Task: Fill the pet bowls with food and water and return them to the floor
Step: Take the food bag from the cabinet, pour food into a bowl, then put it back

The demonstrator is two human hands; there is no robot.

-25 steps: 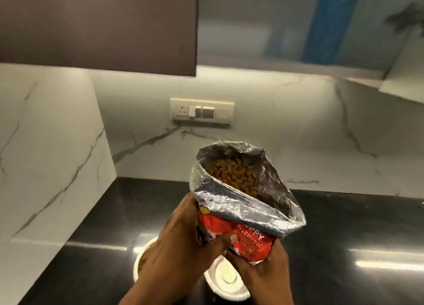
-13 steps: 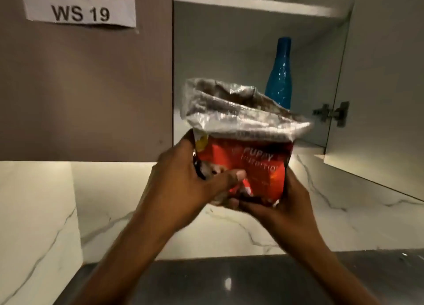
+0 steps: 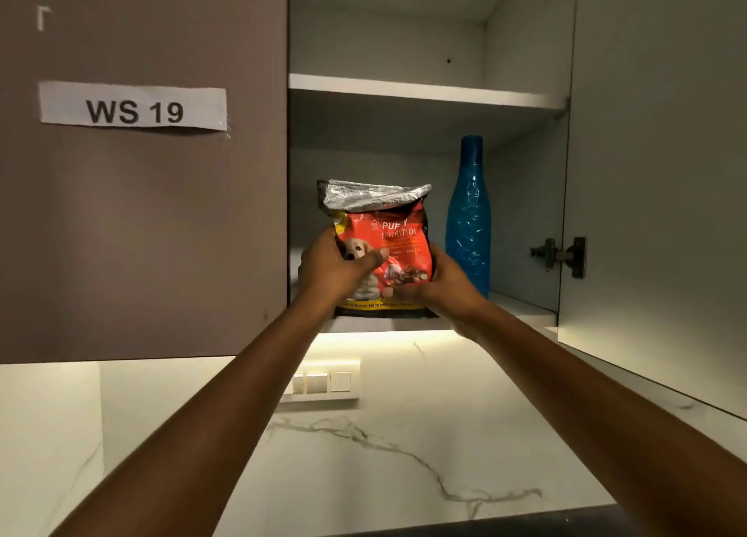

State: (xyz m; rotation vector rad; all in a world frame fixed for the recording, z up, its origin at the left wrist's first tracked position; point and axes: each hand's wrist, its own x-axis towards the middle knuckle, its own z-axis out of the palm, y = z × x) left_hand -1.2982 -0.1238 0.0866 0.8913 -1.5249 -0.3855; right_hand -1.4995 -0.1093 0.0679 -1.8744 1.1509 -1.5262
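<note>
Red foil-topped food bag [image 3: 384,249], both hands [image 3: 335,268] gripping, glossy blue bottle [image 3: 469,217] beside

**Two bare arms, nothing worn**

And here come both forearms into view, bare from the frame's lower edge right up to the wrists: no sleeves, no watch, no bands. The left hand [image 3: 337,268] and right hand [image 3: 442,282] carry no gloves (no rings to be seen either). Short, plain thumbnail on the left.

both hands [image 3: 337,268] hold food bag [image 3: 382,249] upright on cabinet shelf [image 3: 521,308]
</note>
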